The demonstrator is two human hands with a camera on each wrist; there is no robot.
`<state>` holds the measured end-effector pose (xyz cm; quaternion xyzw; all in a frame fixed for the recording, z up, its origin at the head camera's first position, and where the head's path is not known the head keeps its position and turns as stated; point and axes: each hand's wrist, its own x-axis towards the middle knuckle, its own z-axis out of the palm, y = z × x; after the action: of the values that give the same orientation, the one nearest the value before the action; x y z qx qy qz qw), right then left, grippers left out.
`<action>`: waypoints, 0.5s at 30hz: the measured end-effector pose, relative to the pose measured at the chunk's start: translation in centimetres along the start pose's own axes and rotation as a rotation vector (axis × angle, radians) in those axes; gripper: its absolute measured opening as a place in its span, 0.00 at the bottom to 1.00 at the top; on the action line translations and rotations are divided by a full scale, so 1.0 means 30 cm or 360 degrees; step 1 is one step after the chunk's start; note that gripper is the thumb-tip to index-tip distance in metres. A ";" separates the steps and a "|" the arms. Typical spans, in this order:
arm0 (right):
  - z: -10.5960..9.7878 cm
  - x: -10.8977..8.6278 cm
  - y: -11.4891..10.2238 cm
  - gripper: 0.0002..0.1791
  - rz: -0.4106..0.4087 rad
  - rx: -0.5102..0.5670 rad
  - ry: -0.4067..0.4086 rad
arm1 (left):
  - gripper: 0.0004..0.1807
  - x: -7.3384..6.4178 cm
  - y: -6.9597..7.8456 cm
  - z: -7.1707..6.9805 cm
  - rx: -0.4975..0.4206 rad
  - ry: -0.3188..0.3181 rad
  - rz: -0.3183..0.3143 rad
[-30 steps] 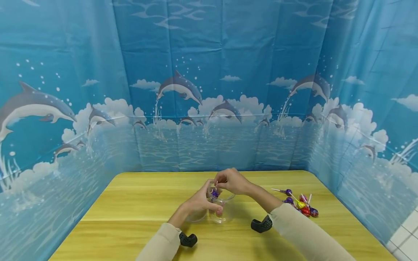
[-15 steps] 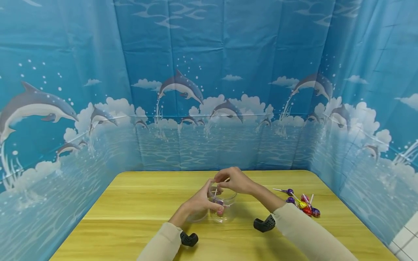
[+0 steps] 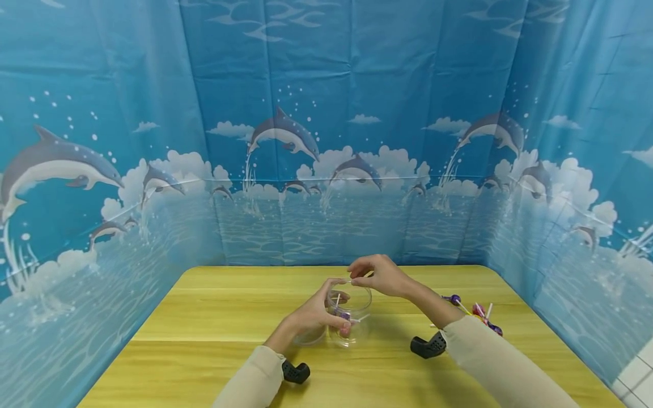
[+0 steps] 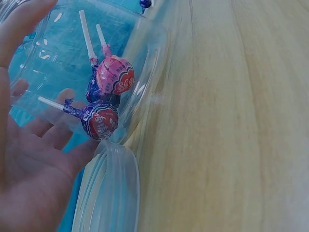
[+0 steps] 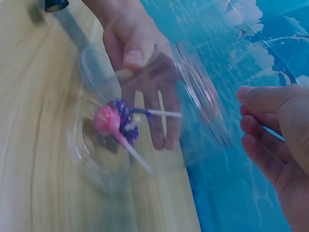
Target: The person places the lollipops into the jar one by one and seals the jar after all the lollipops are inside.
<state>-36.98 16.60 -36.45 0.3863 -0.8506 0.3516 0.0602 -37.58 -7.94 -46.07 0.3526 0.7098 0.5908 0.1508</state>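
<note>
A clear plastic jar [image 3: 361, 310] stands on the table with its mouth up. My left hand [image 3: 312, 313] grips it from the left, fingers behind and thumb in front. Inside, a pink lollipop [image 4: 115, 75] leans on a purple lollipop [image 4: 100, 121], and another purple one [image 4: 91, 89] is partly hidden behind them. My right hand [image 3: 384, 277] is just above the jar's far right rim; its fingers are loosely bent and hold nothing, as the right wrist view shows. A clear round lid [image 4: 118, 188] is beside the jar, under my left hand.
Several wrapped lollipops [image 3: 478, 309] lie in a loose pile at the right of the wooden table [image 3: 204, 317], partly hidden by my right forearm. Black wrist mounts [image 3: 427, 345] hang under both sleeves. A blue dolphin curtain [image 3: 326, 226] borders the table.
My right hand has let go of a purple lollipop's stick, and that lollipop has dropped into the jar. The hand has then moved up and right. My left hand keeps its hold.
</note>
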 end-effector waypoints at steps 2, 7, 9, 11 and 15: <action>-0.015 -0.010 0.007 0.13 0.0005 -0.0025 0.0008 | 0.50 0.001 -0.001 0.000 0.0005 0.0007 0.0000; -0.049 -0.038 0.023 0.12 0.0036 -0.0059 -0.0005 | 0.50 0.004 -0.006 -0.002 0.0021 0.0022 0.0001; -0.063 -0.050 0.028 0.12 0.0056 -0.0070 -0.0007 | 0.50 0.003 -0.005 0.000 -0.0002 0.0031 -0.0005; -0.078 -0.063 0.035 0.12 0.0075 -0.0078 -0.0008 | 0.49 0.000 -0.001 0.004 -0.0027 0.0037 -0.0017; -0.112 -0.088 0.047 0.12 0.0101 -0.0095 0.0000 | 0.50 -0.003 0.000 0.007 -0.0059 0.0047 -0.0020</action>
<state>-36.71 21.03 -35.74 0.3571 -0.8726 0.3278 0.0605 -37.39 -7.85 -46.16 0.3365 0.7030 0.6082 0.1504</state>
